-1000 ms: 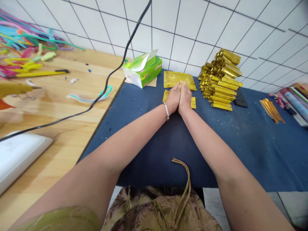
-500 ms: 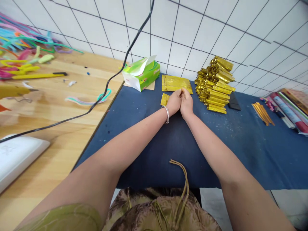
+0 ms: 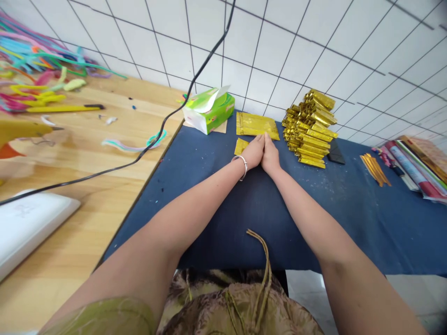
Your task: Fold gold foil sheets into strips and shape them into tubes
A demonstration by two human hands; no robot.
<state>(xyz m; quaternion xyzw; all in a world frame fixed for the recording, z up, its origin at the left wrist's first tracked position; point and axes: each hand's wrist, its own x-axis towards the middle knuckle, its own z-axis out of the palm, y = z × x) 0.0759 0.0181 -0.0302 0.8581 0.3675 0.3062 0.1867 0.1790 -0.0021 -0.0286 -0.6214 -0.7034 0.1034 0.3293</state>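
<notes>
My left hand (image 3: 254, 151) and my right hand (image 3: 271, 152) lie side by side, fingers stretched forward, pressing on a small gold foil piece (image 3: 240, 145) on the blue cloth (image 3: 216, 204). Only the piece's left end shows beside my left hand, which wears a silver bracelet. Just beyond my fingertips lies a flat pile of gold foil sheets (image 3: 256, 124). To the right of my right hand stands a tall stack of folded gold foil pieces (image 3: 309, 128).
A green tissue box (image 3: 209, 109) sits at the cloth's far left corner. A black cable (image 3: 167, 116) crosses the wooden table (image 3: 87, 153), which carries coloured pipe cleaners (image 3: 31, 70), a yellow glue gun (image 3: 21, 132) and a white slab (image 3: 28, 223). A dark phone (image 3: 335, 152), gold strips (image 3: 375, 168) and paper rolls (image 3: 415, 170) lie to the right.
My fingers were curled over the foil piece half a second ago and now lie stretched flat on it. The piece's right end no longer shows. The view has shifted slightly.
</notes>
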